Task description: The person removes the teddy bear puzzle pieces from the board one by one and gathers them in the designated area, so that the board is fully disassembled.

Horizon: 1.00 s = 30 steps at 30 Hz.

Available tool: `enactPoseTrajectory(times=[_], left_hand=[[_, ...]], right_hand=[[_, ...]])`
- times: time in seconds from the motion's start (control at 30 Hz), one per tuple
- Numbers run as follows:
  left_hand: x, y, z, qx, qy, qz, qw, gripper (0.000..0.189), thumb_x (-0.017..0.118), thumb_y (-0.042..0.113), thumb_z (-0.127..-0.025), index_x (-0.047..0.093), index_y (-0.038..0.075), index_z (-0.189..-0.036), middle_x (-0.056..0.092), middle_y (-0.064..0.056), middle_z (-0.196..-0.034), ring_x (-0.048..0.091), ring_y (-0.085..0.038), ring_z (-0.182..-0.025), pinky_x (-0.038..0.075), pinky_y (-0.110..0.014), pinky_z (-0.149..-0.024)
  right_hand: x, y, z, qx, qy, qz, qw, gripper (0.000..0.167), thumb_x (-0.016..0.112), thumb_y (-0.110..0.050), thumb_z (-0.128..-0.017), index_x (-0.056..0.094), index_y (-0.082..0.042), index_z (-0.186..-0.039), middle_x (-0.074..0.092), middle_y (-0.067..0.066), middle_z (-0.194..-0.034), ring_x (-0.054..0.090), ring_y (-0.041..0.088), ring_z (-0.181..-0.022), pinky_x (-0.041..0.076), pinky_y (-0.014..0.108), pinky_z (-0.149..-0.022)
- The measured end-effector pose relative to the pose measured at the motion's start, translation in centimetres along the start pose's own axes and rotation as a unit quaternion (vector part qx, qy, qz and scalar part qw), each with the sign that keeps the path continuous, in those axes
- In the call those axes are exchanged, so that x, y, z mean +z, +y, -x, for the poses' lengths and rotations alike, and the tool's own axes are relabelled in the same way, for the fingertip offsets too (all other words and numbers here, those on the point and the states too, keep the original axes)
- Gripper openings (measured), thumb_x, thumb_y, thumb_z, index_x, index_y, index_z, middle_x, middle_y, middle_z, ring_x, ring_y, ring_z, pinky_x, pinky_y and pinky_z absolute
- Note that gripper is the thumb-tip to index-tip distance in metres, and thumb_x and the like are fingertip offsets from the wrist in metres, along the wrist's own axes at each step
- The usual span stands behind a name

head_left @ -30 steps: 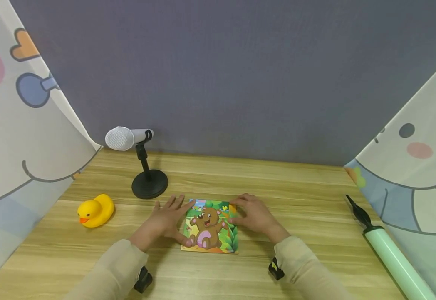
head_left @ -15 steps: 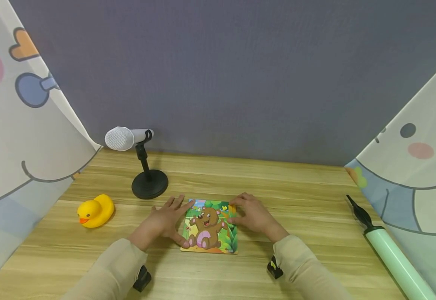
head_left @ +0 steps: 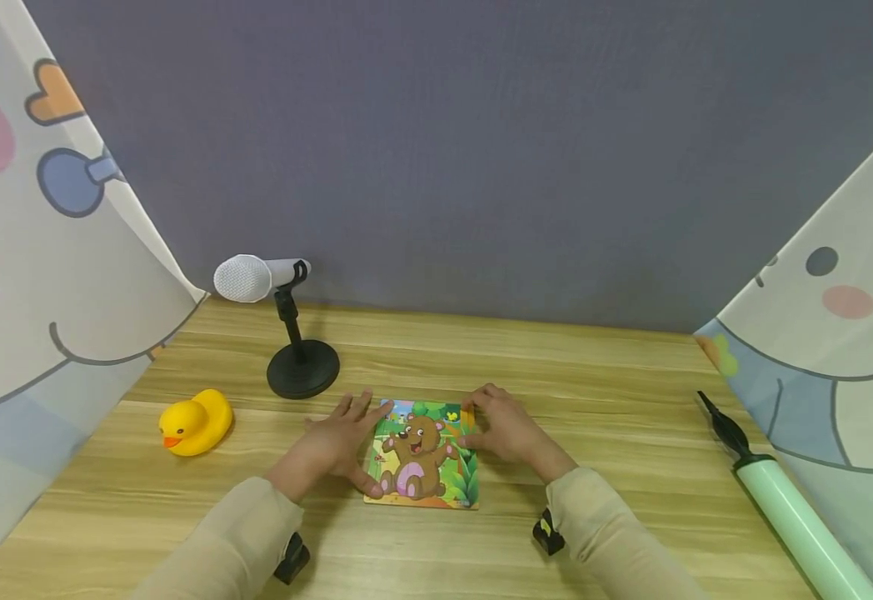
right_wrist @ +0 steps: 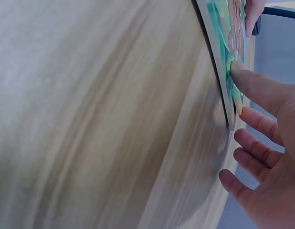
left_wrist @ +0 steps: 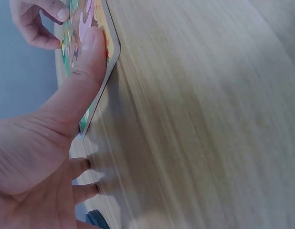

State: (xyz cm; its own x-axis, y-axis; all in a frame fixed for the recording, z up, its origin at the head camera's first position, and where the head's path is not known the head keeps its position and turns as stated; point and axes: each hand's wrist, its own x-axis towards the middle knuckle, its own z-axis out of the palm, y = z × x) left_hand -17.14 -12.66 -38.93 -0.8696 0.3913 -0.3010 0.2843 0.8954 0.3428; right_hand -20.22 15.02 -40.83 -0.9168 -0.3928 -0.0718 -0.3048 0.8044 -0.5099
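Note:
A flat, square bear picture puzzle (head_left: 417, 458) lies on the wooden table between the two hands. Thin lines between pieces show near its right side. The left hand (head_left: 336, 444) is spread along its left side. Its thumb rests on the lower left corner and its index fingertip is at the upper left corner; in the left wrist view, two other fingertips touch the table (left_wrist: 185, 119). On the other side, the right hand (head_left: 507, 429) has its thumb on the puzzle's right part and its index fingertip at the upper right corner. Its remaining fingers extend beyond the edge.
A yellow rubber duck (head_left: 197, 423) sits at the left. Behind it, a white microphone (head_left: 247, 278) is mounted on a black stand (head_left: 303, 369). A pale green hand pump (head_left: 804, 525) with a black nozzle lies along the right edge. A grey panel (head_left: 436, 167) closes off the back.
The whole head view has shifted very slightly. Both hands keep practically the same places on the puzzle, and nothing else has moved.

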Motion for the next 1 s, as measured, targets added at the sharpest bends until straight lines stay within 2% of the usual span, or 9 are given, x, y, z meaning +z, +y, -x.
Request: enactPoseTrajectory(times=[0.3, 0.5, 0.63, 0.83, 1.0], left_hand=[[-0.1, 0.2, -0.2, -0.004, -0.006, -0.008, 0.9999, 0.126, 0.095, 0.048, -0.061, 0.029, 0.009, -0.160, 0.015, -0.028, -0.165, 0.015, -0.055, -0.148, 0.024, -0.090, -0.090], [0.0, 0.1, -0.2, -0.006, -0.007, -0.009, 0.9999, 0.126, 0.095, 0.048, -0.061, 0.028, 0.009, -0.160, 0.014, -0.028, -0.165, 0.015, -0.055, -0.149, 0.024, -0.090, -0.090], [0.0, 0.1, -0.3, -0.006, -0.009, -0.012, 0.9999, 0.126, 0.095, 0.049, -0.062, 0.028, 0.009, -0.160, 0.014, -0.027, -0.165, 0.015, -0.054, -0.149, 0.025, -0.090, -0.089], [0.0, 0.2, -0.2, -0.008, -0.012, -0.013, 0.9998, 0.126, 0.095, 0.049, -0.061, 0.028, 0.008, -0.160, 0.015, -0.028, -0.165, 0.015, -0.054, -0.149, 0.024, -0.090, -0.089], [-0.1, 0.3, -0.2, -0.010, -0.013, -0.015, 0.9998, 0.126, 0.095, 0.048, -0.061, 0.029, 0.008, -0.160, 0.015, -0.028, -0.165, 0.015, -0.054, -0.149, 0.025, -0.090, -0.089]], right_hand=[[0.2, 0.7, -0.1, -0.007, 0.022, -0.024, 0.9995, 0.049, 0.090, -0.027, -0.078, 0.067, -0.013, -0.119, 0.060, 0.002, -0.125, 0.054, 0.033, -0.127, 0.043, 0.052, -0.108], [-0.2, 1.1, 0.0, -0.022, 0.003, -0.013, 0.9997, 0.049, 0.086, -0.029, -0.083, 0.068, -0.014, -0.126, 0.059, 0.004, -0.130, 0.051, 0.035, -0.129, 0.041, 0.057, -0.109], [-0.5, 1.2, 0.0, -0.035, -0.006, -0.012, 0.9993, 0.040, 0.085, -0.026, -0.085, 0.070, -0.014, -0.121, 0.058, 0.005, -0.130, 0.051, 0.036, -0.129, 0.041, 0.058, -0.108], [-0.6, 1.1, -0.1, -0.034, -0.021, -0.009, 0.9992, 0.058, 0.083, -0.029, -0.087, 0.061, -0.010, -0.138, 0.056, 0.010, -0.135, 0.049, 0.038, -0.130, 0.040, 0.059, -0.108], [-0.3, 1.0, -0.2, -0.057, -0.009, 0.014, 0.9982, 0.060, 0.083, -0.036, -0.086, 0.063, -0.008, -0.136, 0.058, 0.011, -0.131, 0.053, 0.036, -0.125, 0.043, 0.058, -0.105]])
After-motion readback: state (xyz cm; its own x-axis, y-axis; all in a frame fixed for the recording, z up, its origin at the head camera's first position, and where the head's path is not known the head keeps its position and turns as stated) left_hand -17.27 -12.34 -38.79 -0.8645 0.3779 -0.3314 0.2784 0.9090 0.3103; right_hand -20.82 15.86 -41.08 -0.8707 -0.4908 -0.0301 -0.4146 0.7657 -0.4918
